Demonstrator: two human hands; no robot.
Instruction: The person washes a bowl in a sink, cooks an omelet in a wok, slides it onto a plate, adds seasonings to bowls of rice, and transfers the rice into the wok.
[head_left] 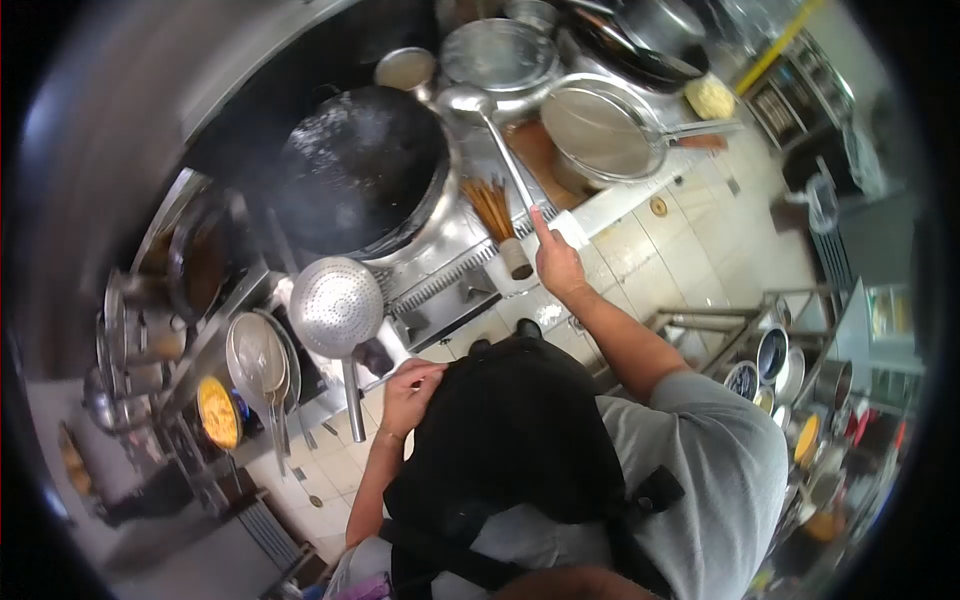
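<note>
My right hand [558, 262] is closed around the long handle of a metal ladle [510, 160], its bowl resting among the pans at the back. A white patch, perhaps cloth, shows beside that hand. To the left of the ladle a large dark wok [365, 170] sits on the range, wet and steaming. My left hand [408, 392] is near the front of my black apron, fingers curled together; whether they hold anything is hidden. Beside it a perforated strainer ladle [336, 307] lies with its handle pointing toward me, apart from the hand.
A bamboo brush [492, 215] lies at the range's front edge. Mesh strainers [603, 128] rest over a pot at the back right, and more [258, 355] lie at left. A pan of yellow food [219, 412] sits farther left. Behind my right side stands a rack of containers [772, 352].
</note>
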